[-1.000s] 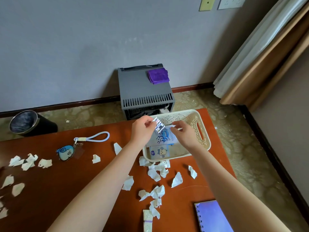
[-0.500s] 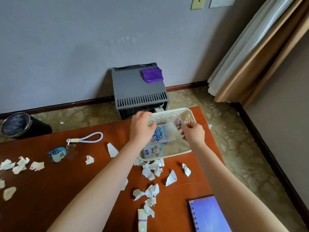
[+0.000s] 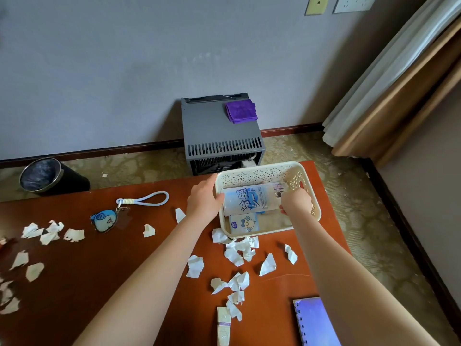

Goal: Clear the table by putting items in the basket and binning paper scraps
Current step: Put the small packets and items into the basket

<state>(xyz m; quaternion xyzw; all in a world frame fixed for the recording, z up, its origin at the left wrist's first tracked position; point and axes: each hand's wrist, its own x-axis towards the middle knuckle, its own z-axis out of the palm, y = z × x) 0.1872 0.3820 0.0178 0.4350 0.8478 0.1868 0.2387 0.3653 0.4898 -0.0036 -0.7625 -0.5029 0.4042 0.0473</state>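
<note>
Cream basket (image 3: 314,196): left hand (image 3: 203,202) and right hand (image 3: 294,202) pinch blue-printed packet (image 3: 250,201) inside; early release risks it tipping over rim.

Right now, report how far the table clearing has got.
Done: a small cartoon packet lies in the basket. In hand: left hand and right hand lower a blue-lettered packet into it. Left: keychain, notebook, tube, and paper scraps for the bin.

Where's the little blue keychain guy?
The blue keychain lies on the table's left side, below its looped strap, with paper scraps just to its left.
</note>
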